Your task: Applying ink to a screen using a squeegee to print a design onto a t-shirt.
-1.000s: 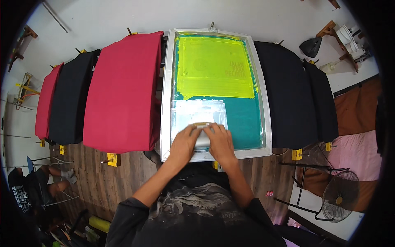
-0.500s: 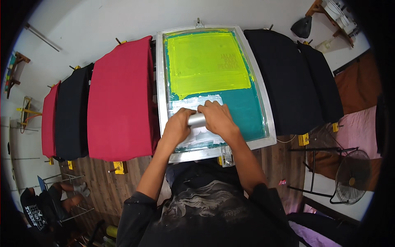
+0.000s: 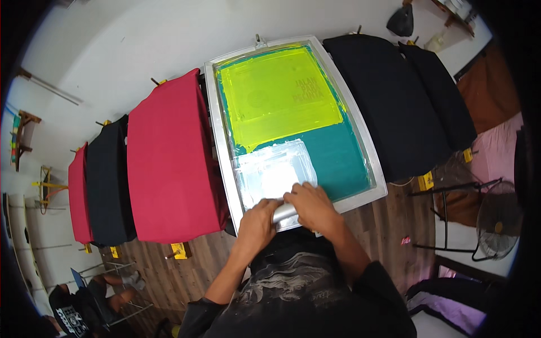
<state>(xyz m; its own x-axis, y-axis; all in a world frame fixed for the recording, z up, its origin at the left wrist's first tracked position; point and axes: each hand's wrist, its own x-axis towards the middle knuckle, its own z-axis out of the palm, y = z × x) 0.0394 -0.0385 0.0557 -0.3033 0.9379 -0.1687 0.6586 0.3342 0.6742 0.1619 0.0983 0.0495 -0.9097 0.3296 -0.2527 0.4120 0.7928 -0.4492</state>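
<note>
An aluminium-framed screen (image 3: 367, 149) with teal mesh lies in the middle, bearing a broad yellow-green ink area (image 3: 265, 76) at its far end and a white ink patch (image 3: 276, 160) toward its near left. Both my hands are closed on a silver squeegee (image 3: 284, 212) near the frame's lower edge, below the white patch. My left hand (image 3: 258, 222) grips its left end and my right hand (image 3: 310, 205) grips the right part. The squeegee's blade is hidden by its handle and my hands.
Red (image 3: 166, 158) and black (image 3: 383, 101) cloth-covered boards flank the screen in a row, with yellow supports (image 3: 426, 181) beneath. A person in black (image 3: 70, 307) sits at the lower left beside a metal stool. A standing fan (image 3: 496, 219) is at the right.
Half a second ago my hands and the squeegee were higher on the white patch; they have moved down to the screen's near edge. The view has also turned slightly.
</note>
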